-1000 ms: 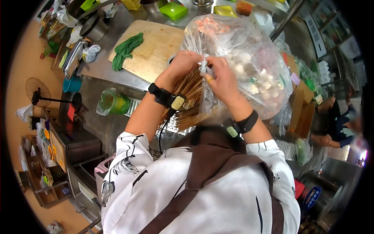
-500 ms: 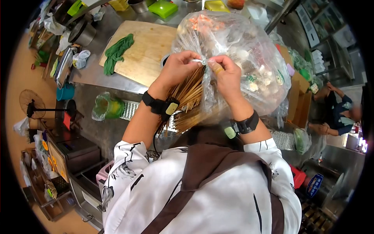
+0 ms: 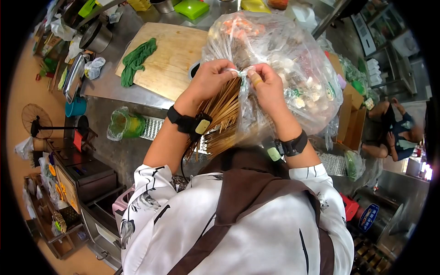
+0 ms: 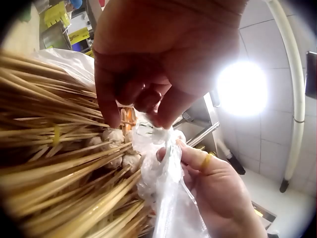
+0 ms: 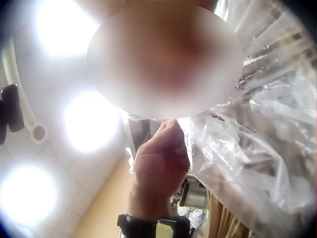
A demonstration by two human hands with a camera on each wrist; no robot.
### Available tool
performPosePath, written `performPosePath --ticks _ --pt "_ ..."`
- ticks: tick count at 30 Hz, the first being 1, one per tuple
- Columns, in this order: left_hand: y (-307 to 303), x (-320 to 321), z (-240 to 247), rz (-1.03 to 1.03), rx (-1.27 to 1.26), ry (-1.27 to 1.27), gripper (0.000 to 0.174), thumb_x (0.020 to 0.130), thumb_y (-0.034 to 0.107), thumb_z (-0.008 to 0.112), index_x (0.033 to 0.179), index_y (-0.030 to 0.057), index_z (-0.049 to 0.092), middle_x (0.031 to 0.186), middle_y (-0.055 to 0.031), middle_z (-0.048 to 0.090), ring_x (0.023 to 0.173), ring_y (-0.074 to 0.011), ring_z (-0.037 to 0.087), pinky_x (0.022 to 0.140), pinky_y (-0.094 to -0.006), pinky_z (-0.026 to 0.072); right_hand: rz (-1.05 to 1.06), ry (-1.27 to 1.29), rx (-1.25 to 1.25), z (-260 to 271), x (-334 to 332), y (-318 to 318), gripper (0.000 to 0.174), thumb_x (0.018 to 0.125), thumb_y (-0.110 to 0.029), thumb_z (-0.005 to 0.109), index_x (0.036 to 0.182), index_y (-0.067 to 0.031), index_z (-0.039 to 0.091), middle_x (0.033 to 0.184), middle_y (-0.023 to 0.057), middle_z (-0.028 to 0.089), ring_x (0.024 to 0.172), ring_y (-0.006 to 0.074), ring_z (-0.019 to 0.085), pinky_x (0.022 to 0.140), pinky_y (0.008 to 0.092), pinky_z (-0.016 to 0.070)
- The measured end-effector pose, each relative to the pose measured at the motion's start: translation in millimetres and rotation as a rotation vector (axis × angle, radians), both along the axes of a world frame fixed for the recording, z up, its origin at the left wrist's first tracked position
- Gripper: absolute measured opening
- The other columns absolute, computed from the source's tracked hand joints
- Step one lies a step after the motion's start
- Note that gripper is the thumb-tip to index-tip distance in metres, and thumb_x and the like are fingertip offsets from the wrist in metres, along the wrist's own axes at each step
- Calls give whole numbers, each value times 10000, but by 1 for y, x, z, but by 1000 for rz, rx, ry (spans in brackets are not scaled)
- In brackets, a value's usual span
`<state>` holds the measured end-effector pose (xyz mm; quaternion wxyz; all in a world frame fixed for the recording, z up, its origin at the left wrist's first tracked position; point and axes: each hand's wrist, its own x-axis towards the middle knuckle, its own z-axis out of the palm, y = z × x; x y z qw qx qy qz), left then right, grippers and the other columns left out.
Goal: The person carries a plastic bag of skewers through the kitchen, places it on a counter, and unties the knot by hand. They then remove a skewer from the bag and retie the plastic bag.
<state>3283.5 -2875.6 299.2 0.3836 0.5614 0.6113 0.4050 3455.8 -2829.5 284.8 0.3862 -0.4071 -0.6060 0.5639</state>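
A clear plastic bag (image 3: pixel 316 59) lies on its side, full of skewered food with pale round pieces and orange ones. Its twisted neck (image 3: pixel 240 74) is knotted between my hands. My left hand (image 3: pixel 206 81) pinches one end of the plastic between thumb and fingers. From the other side my right hand (image 3: pixel 269 91), with a yellow ring, pinches the opposite end. Bare wooden skewers (image 3: pixel 224 110) stick out toward me below the knot; in the left wrist view a yellow band (image 4: pixel 56 135) circles some of them. A blurred patch covers the right hand in the right wrist view.
Left of the bag lies a wooden cutting board (image 3: pixel 176 59) with a green cloth (image 3: pixel 139 62) on it. A metal pot (image 3: pixel 96 37) and a green box (image 3: pixel 191 8) stand farther back. A cardboard box (image 3: pixel 352 112) is at the right, with a seated person (image 3: pixel 398 133) beyond.
My hands, close together at the knot a second ago, have drawn slightly apart, stretching the plastic ends between them. The view has shifted a little. The seated person's arms have moved.
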Motion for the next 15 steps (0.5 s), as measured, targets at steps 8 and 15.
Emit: performPosePath --ticks 8,15 --pt "2 3 -4 8 -37 51 125 840 133 601 912 30 597 714 55 514 664 -50 450 617 -206 394 35 9 35 2 3 -1 133 849 -140 596 927 -34 582 682 20 550 613 96 497 564 250 414" --pt "-4 17 -3 35 207 -39 210 827 98 610 1021 43 550 792 34 513 689 -46 445 607 -200 394 121 -265 79 5 4 -1 201 822 -212 612 973 -79 598 752 139 616 702 280 593 636 374 460"
